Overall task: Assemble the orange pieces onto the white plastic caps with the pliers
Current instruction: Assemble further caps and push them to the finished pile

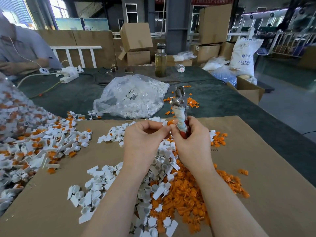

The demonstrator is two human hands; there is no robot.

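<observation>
- Nearest us, loose white caps and orange pieces lie heaped together on a sheet of brown cardboard, under our forearms.
- Our left hand has its fingers curled, and its fingertips pinch a small white cap with an orange piece on it, held above the heap.
- Our right hand grips the pliers by their handles, one red and one wrapped in tape, with the metal head pointing up and away; we cannot tell how the jaws stand.
- To our left sits a pile of assembled caps.
- Beyond the cardboard, a clear bag of white caps rests on the dark table, with a glass bottle behind it.
</observation>
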